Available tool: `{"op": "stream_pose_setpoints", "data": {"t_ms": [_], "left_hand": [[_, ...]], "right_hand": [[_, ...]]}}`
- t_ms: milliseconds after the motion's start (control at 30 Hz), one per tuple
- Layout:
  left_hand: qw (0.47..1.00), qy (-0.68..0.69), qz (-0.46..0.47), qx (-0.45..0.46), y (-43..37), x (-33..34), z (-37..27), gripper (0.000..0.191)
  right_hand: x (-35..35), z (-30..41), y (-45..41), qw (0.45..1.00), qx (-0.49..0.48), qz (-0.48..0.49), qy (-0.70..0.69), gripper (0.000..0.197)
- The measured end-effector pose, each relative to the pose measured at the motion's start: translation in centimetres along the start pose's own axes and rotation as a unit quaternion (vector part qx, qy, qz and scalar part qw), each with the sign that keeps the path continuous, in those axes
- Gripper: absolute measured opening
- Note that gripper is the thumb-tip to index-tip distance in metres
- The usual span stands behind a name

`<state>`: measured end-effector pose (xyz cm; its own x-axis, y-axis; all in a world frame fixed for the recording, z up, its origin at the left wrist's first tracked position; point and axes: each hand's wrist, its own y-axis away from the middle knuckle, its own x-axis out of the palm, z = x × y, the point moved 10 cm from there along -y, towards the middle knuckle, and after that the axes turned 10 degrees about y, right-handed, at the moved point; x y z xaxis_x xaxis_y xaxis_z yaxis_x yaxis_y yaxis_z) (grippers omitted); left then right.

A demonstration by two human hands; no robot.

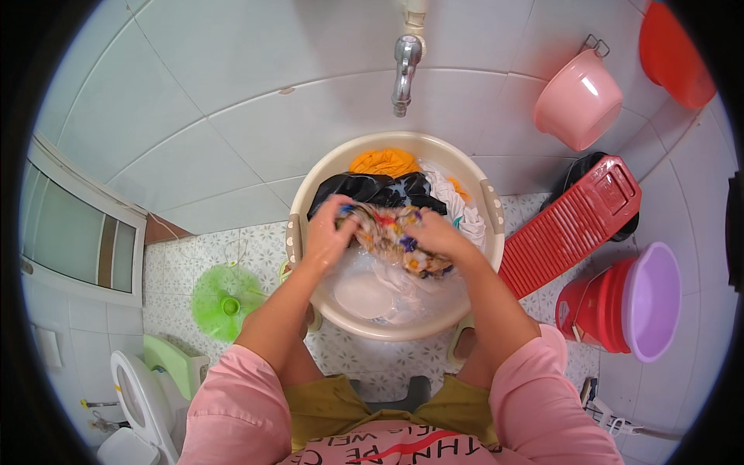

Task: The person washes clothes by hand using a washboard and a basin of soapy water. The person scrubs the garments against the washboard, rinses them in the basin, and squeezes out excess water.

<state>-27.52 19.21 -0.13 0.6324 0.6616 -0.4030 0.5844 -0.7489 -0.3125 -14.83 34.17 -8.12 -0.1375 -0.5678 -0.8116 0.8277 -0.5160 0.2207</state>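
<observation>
A large cream plastic basin (401, 332) on the floor before me holds wet laundry in cloudy water. Above the water a wet patterned cloth (401, 232) in beige, red, blue and yellow is bunched between both hands. My left hand (332, 232) grips its left end, blurred by motion. At the cloth's right side my right hand (439, 232) has hold of it, also blurred. Behind it lie a black garment (372, 189), an orange cloth (385, 162) and white fabric (456, 203). Pale cloth (363, 295) floats near the basin's front.
A chrome faucet (405, 75) projects from the tiled wall above the basin. To the right lean a red washboard (572, 226), a red bucket (593, 305) and a purple basin (652, 302). A pink basin (581, 100) hangs above. Left are a green translucent round object (226, 303) and a toilet (136, 395).
</observation>
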Motion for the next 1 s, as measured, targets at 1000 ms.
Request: {"op": "stream_pose_setpoints", "data": {"t_ms": [1000], "left_hand": [[0.719, 0.595, 0.120, -0.339, 3.2, 10.6, 9.9, 0.053]], "right_hand": [[3.4, 12.1, 4.1, 0.980, -0.064, -0.095, -0.165, 0.032]]}}
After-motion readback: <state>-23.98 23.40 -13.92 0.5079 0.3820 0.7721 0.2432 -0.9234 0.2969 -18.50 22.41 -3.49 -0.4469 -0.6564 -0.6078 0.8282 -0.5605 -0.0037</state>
